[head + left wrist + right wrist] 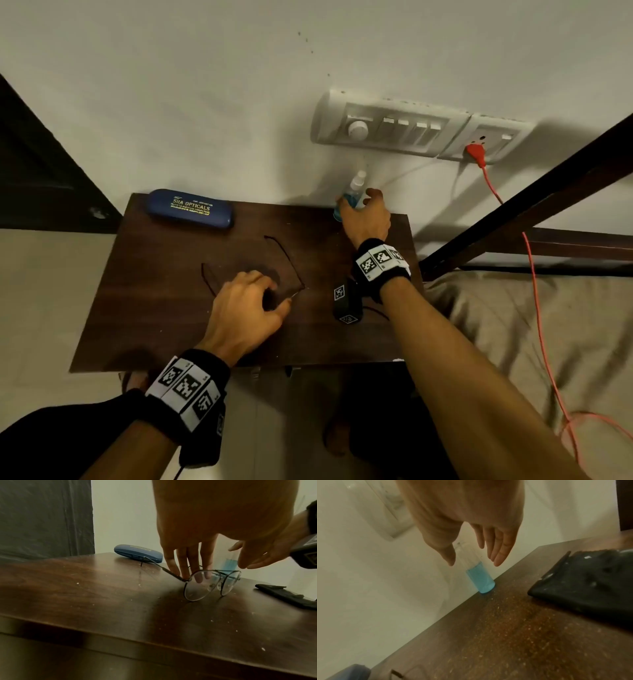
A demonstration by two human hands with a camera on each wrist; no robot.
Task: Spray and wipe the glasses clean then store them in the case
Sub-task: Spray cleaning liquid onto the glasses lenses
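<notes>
Glasses (211,584): one pair, mid-table (171,308), left hand (245,308) fingertips touching frame.
Bottle (480,578): one, right of glasses; right hand (471,536) spread, not gripping.
Case (190,208): one, far-left, closed.

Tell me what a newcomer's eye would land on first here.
First, the right hand reaching open toward the spray bottle of blue liquid, which stands at the table's far edge against the wall. Next, the left hand touching the wire-framed glasses at mid-table. The closed blue case lies at the far left corner.
</notes>
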